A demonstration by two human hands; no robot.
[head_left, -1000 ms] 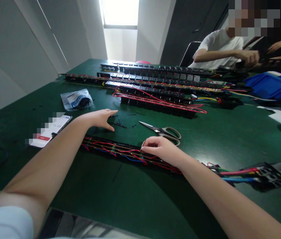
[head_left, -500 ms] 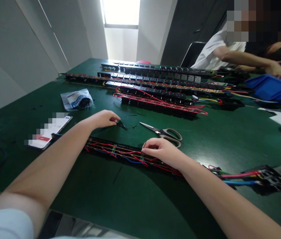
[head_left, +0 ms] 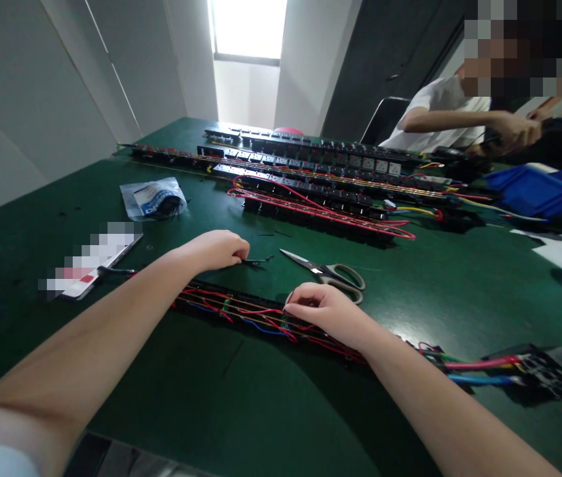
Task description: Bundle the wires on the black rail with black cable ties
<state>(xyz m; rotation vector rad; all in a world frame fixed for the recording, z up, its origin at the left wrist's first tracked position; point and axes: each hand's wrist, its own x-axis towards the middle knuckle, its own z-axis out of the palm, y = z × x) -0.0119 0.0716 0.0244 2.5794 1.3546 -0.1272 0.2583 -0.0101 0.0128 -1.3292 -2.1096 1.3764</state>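
Observation:
My left hand (head_left: 221, 250) is closed in a pinch at some thin black cable ties (head_left: 257, 262) on the table, their ends sticking out past the fingertips. My right hand (head_left: 321, 306) pinches a thin black strip, which looks like a cable tie (head_left: 289, 296), at the far side of a long wired power strip (head_left: 256, 313). Red, blue and brownish wires run along that strip's open back. Scissors (head_left: 328, 269) with grey-black handles lie just beyond my right hand, blades pointing left.
Several long black socket strips (head_left: 311, 179) lie across the back. A plastic bag (head_left: 154, 197) with black contents and a phone (head_left: 107, 262) are on the left. Thick cables (head_left: 484, 364) lead right to a black end piece. A co-worker (head_left: 450, 119) sits behind a blue bin (head_left: 544, 189).
My left hand has shifted slightly right and nearer me, and the small black ties have moved with it. My right hand stays at the strip. The co-worker's hand has left the blue bin.

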